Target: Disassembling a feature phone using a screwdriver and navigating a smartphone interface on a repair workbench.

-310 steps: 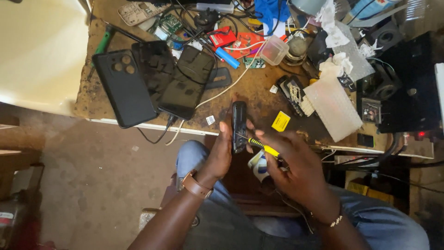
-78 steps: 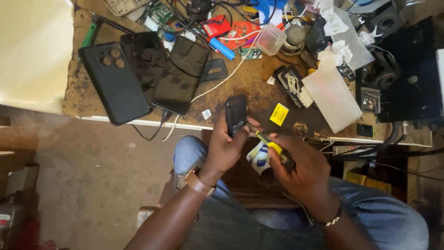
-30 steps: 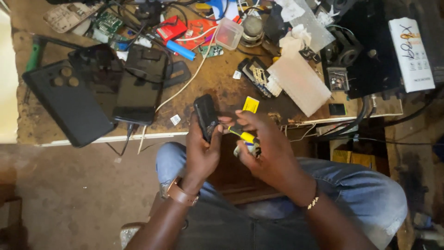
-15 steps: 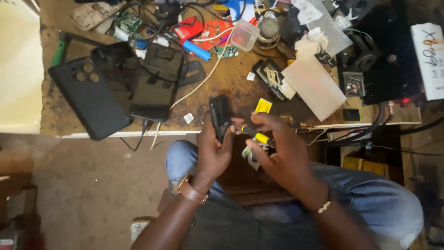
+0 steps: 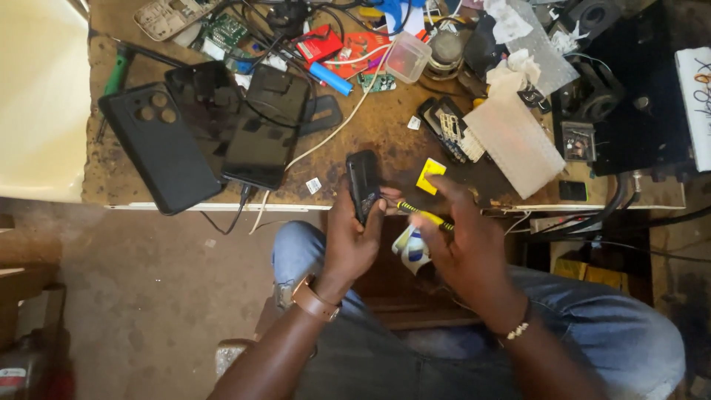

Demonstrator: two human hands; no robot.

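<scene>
- A phone repair workshop is showing here: a worn, stained workbench [image 5: 385,141] is carrying dark phones [image 5: 159,148] along its left edge.
- Bare circuit boards [image 5: 226,31], tangled cables [image 5: 266,22] and loose parts are crowding its far edge.
- A bare concrete floor [image 5: 148,296] is lying below its near edge.

Left hand [image 5: 354,241]: at frame centre, I grip a small black phone [image 5: 364,183] upright.
Right hand [image 5: 469,241]: I hold a yellow-handled screwdriver [image 5: 422,215], its tip touching the phone's right edge.
Bench [image 5: 370,141]: fills the upper frame, cluttered.
Upper left: three larger black phones [image 5: 159,155] side by side.
Near my right fingertips: a yellow square tag [image 5: 430,175].
</scene>
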